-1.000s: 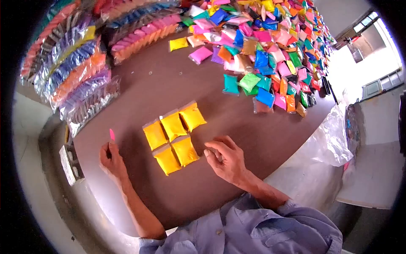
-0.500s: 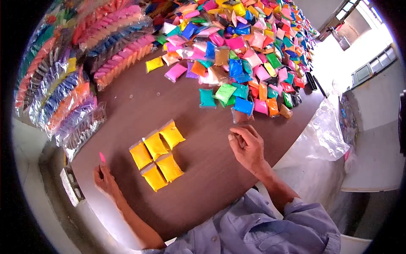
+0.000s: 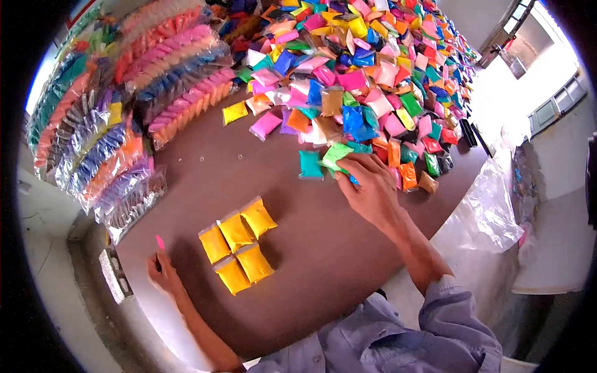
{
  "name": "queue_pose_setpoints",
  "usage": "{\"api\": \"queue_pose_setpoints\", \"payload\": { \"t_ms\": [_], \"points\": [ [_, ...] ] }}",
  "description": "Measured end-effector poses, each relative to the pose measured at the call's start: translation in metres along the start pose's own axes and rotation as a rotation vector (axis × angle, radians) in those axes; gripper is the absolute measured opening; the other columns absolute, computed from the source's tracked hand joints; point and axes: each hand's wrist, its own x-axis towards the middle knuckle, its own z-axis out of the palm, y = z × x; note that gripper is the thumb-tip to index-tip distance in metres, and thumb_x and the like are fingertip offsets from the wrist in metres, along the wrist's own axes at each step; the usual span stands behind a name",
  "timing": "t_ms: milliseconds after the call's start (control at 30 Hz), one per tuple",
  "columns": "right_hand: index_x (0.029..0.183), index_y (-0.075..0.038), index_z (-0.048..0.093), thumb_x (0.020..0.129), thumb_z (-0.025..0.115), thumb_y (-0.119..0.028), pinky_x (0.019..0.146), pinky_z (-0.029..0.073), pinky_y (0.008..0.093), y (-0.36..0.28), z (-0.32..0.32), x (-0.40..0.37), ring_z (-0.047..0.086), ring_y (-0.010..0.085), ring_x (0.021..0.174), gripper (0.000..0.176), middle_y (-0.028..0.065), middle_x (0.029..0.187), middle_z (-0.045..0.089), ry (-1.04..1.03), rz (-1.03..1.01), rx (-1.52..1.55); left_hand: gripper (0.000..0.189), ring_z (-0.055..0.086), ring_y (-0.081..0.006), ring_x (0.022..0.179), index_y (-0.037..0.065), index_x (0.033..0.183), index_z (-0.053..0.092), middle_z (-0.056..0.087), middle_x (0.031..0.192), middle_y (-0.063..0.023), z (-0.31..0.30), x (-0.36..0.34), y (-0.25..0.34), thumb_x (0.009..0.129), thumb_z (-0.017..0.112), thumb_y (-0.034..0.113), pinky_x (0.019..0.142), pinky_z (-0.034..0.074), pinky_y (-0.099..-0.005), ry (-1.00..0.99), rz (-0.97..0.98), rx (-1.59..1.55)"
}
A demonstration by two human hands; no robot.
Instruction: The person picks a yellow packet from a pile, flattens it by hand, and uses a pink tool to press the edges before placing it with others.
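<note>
My right hand reaches to the near edge of a large heap of coloured packets, its thumb and fingers closed on a light green packet. A teal packet lies just left of it. At the left edge of the table my left hand is curled, with a small pink strip sticking up from its fingertips. Between my hands, several yellow packets lie flat in two rows, three in the far row and two in the near one.
The heap of mixed packets covers the back of the brown table. Clear bags with rows of packets are stacked at the back left. Clear plastic sheeting hangs by the right edge. A pale block stands beyond the left edge.
My right hand has moved forward from above bare tabletop to the heap and closed on the light green packet. The left hand stays at the left edge. The view has shifted slightly.
</note>
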Motion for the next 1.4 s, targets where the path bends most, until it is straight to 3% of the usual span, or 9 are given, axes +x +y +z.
{"api": "queue_pose_setpoints", "payload": {
  "t_ms": [133, 233, 367, 700, 867, 933, 1100, 1300, 1400],
  "points": [
    [0.108, -0.01, 0.072, 0.087, 0.075, -0.014, 0.087, 0.054, 0.0437, 0.018, 0.018, 0.025, 0.067, 0.0303, 0.105, 0.022, 0.0072, 0.112, 0.07, -0.017, -0.051, -0.035, 0.025, 0.043, -0.0051, 0.063, 0.007, 0.089, 0.064, 0.054, 0.073, 0.0034, -0.002, -0.001, 0.004, 0.103, 0.065, 0.027, 0.052, 0.033, -0.0242, -0.023, 0.004, -0.029],
    [0.112, -0.013, 0.07, 0.087, 0.074, -0.017, 0.095, 0.047, 0.0449, 0.023, 0.03, 0.041, 0.059, 0.0251, 0.122, 0.026, 0.0034, 0.121, 0.064, -0.085, -0.194, -0.093, 0.025, 0.044, -0.0056, 0.063, 0.005, 0.088, 0.065, 0.055, 0.073, 0.0027, 0.0, -0.002, 0.003, 0.103, 0.065, 0.026, 0.053, 0.034, -0.0244, -0.002, 0.075, 0.02],
    [0.109, -0.011, 0.07, 0.084, 0.075, -0.017, 0.101, 0.042, 0.0465, 0.028, 0.046, 0.069, 0.057, 0.0247, 0.123, 0.026, 0.0054, 0.122, 0.064, -0.053, -0.348, -0.106, 0.026, 0.046, -0.007, 0.063, 0.003, 0.088, 0.065, 0.055, 0.072, 0.0016, -0.003, 0.002, -0.007, 0.103, 0.064, 0.024, 0.054, 0.035, -0.0256, 0.004, 0.057, 0.06],
    [0.107, -0.011, 0.072, 0.08, 0.075, -0.029, 0.113, 0.033, 0.0475, 0.067, 0.067, 0.102, 0.054, 0.0235, 0.124, 0.032, 0.0044, 0.117, 0.066, -0.133, -0.336, -0.232, 0.027, 0.041, -0.0054, 0.056, 0.004, 0.086, 0.064, 0.054, 0.069, 0.0017, -0.002, 0.003, -0.007, 0.102, 0.067, 0.026, 0.048, 0.031, -0.0253, 0.031, 0.053, 0.052],
    [0.108, -0.014, 0.074, 0.076, 0.077, -0.032, 0.112, 0.033, 0.047, 0.088, 0.046, 0.118, 0.056, 0.0228, 0.124, 0.037, 0.0033, 0.118, 0.066, -0.121, -0.315, -0.279, 0.028, 0.04, -0.0046, 0.054, 0.005, 0.085, 0.063, 0.053, 0.069, 0.002, -0.002, 0.001, -0.004, 0.102, 0.067, 0.027, 0.046, 0.029, -0.0245, 0.028, 0.072, 0.062],
    [0.1, -0.014, 0.075, 0.075, 0.075, -0.032, 0.111, 0.033, 0.0455, 0.105, 0.035, 0.124, 0.056, 0.0241, 0.12, 0.031, 0.0032, 0.114, 0.066, 0.026, -0.311, -0.296, 0.028, 0.041, -0.0046, 0.054, 0.005, 0.085, 0.063, 0.054, 0.069, 0.0018, -0.003, 0.001, -0.004, 0.102, 0.067, 0.028, 0.046, 0.029, -0.0245, 0.03, 0.072, 0.067],
    [0.112, -0.019, 0.074, 0.079, 0.075, -0.027, 0.107, 0.037, 0.0468, 0.146, -0.004, 0.124, 0.057, 0.0241, 0.126, 0.034, 0.0015, 0.122, 0.066, 0.032, -0.248, -0.436, 0.028, 0.041, -0.0054, 0.053, 0.005, 0.086, 0.064, 0.054, 0.068, 0.0014, -0.004, 0.0, -0.004, 0.102, 0.067, 0.027, 0.046, 0.031, -0.0251, 0.015, -0.003, 0.019],
    [0.101, -0.009, 0.076, 0.087, 0.072, -0.019, 0.093, 0.053, 0.0433, 0.196, -0.032, 0.111, 0.067, 0.0314, 0.107, 0.018, 0.008, 0.11, 0.071, 0.081, 0.027, -0.288, 0.028, 0.041, -0.0051, 0.053, 0.004, 0.086, 0.064, 0.054, 0.068, 0.0016, -0.003, 0.004, -0.014, 0.103, 0.066, 0.027, 0.046, 0.03, -0.0249, 0.033, 0.054, 0.035],
    [0.103, -0.007, 0.076, 0.088, 0.069, -0.014, 0.093, 0.053, 0.0434, 0.211, -0.042, 0.101, 0.067, 0.0333, 0.107, 0.018, 0.0088, 0.109, 0.073, 0.142, 0.15, -0.224, 0.028, 0.041, -0.005, 0.053, 0.004, 0.087, 0.065, 0.053, 0.068, 0.0017, -0.004, 0.002, -0.015, 0.103, 0.066, 0.027, 0.046, 0.031, -0.0248, 0.025, 0.08, 0.035]
  ]
}}
